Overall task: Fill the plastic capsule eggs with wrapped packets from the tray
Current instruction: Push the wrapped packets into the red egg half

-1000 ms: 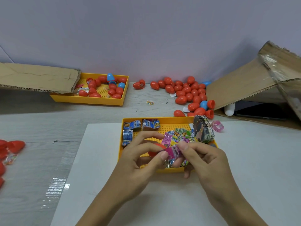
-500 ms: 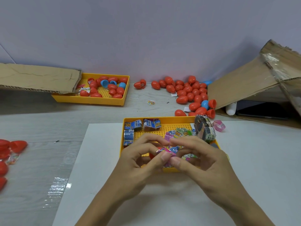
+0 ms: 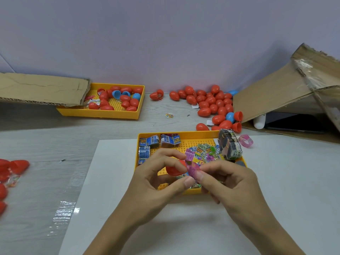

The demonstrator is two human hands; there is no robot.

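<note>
Both hands meet over the near edge of the front tray (image 3: 176,134), a yellow one on a white sheet (image 3: 276,181) on the bench (image 3: 46,140). The left hand (image 3: 158,183) curls its fingers (image 3: 165,162) round a red egg (image 3: 174,169), thumb and forefinger closing at the egg's right side. The right hand (image 3: 231,183) pinches a pink packet (image 3: 193,170) between thumb and forefinger, and the packet touches the egg where the two hands come together; whether it is partly inside the egg cannot be told. In the tray behind the hands lie blue packets (image 3: 149,141) at the far left corner, a loose heap of mixed packets (image 3: 204,152) in the middle, and a bound stack (image 3: 230,146) at the right wall. A pink ring (image 3: 245,140) lies on the sheet just beside that stack. Farther back, a pile of red eggs (image 3: 211,103) with a few blue ones spreads against the wall, next to a tipped carton (image 3: 287,92). At the back left a second tray (image 3: 103,113) holds more eggs, partly under a cardboard flap (image 3: 40,89). More red eggs (image 3: 11,168) lie at the left edge.
</note>
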